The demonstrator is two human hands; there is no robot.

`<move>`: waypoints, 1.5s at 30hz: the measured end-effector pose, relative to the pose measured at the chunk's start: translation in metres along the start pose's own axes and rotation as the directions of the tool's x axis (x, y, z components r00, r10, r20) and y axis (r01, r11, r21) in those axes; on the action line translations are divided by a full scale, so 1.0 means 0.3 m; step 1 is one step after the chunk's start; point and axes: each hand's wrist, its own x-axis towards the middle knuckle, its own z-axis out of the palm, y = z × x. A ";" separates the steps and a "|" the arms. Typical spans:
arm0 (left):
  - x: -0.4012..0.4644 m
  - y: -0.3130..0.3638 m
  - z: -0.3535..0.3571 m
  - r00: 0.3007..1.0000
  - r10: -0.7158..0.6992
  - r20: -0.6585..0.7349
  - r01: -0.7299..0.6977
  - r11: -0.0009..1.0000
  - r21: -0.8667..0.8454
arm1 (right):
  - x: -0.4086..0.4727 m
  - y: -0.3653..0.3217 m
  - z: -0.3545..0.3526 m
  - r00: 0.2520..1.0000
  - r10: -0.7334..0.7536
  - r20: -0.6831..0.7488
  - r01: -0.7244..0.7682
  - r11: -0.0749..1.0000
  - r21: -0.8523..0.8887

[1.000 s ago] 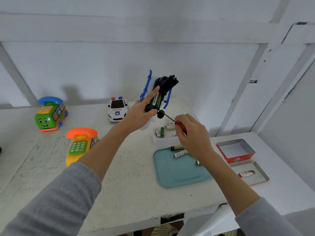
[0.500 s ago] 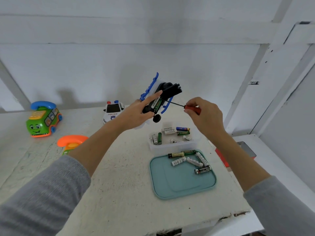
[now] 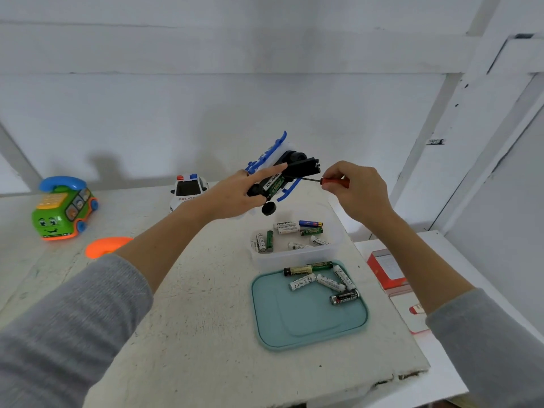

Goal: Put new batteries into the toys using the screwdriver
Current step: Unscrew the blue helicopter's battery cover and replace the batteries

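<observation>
1 head-worn wide-angle view looks forward and down over a white table (image 3: pixel 206 334), close above both forearms; straight edges appear slightly bowed near the frame borders.

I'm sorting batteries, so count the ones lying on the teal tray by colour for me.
White batteries: 3
Black batteries: 2
Green battery: 1
Total on the teal tray: 6
</observation>
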 end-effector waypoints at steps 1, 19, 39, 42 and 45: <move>0.003 -0.002 -0.001 1.000 0.000 0.009 0.000 1.000 0.011 | 0.000 0.005 -0.004 1.000 0.004 0.004 -0.005 1.000 0.007; 0.050 -0.006 0.007 0.998 0.007 0.066 -0.014 0.993 0.118 | -0.029 0.043 0.040 0.998 -0.012 -0.063 0.007 0.997 -0.071; 0.049 0.017 0.004 0.990 -0.086 0.107 0.093 0.994 -0.060 | -0.071 0.017 0.056 0.994 0.063 -0.090 -0.058 0.996 0.063; 0.035 0.041 -0.003 0.988 -0.109 0.109 0.125 0.981 -0.151 | -0.070 0.004 0.066 0.991 0.056 -0.120 -0.049 0.997 0.057; 0.025 0.049 -0.008 0.987 -0.121 0.109 0.142 0.965 -0.219 | -0.065 -0.004 0.068 0.987 0.081 -0.136 -0.066 0.992 0.109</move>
